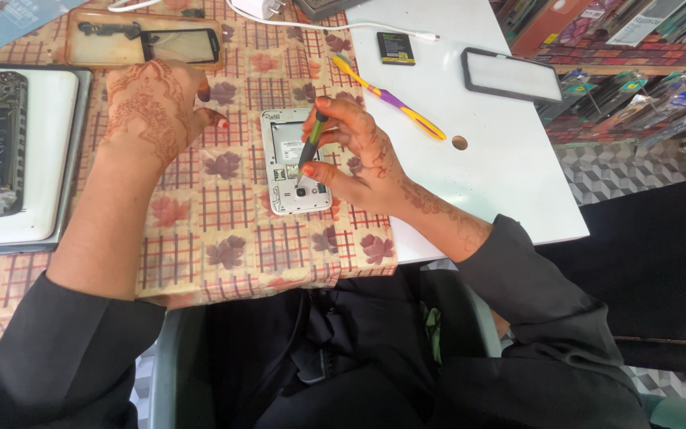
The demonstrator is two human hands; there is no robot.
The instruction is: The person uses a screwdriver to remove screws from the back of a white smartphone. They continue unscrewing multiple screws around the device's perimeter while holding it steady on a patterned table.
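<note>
my right hand (359, 155) grips a screwdriver (311, 143), tip in the opened phone (295, 163) under my fingertips; back cover already off, screws seemingly left. left hand (156, 107) rests loosely curled.

The bench cloth (224, 230) is beige with red checks and maroon leaves. At its twelve o'clock, the opened phone (295, 163) is white; at two o'clock lies a yellow-and-purple toothbrush (387, 95). Reddish-brown henna patterns both hands.

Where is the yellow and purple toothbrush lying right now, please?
In the head view, the toothbrush lies diagonally on the white board, just beyond the right hand and near the small black battery.
</note>
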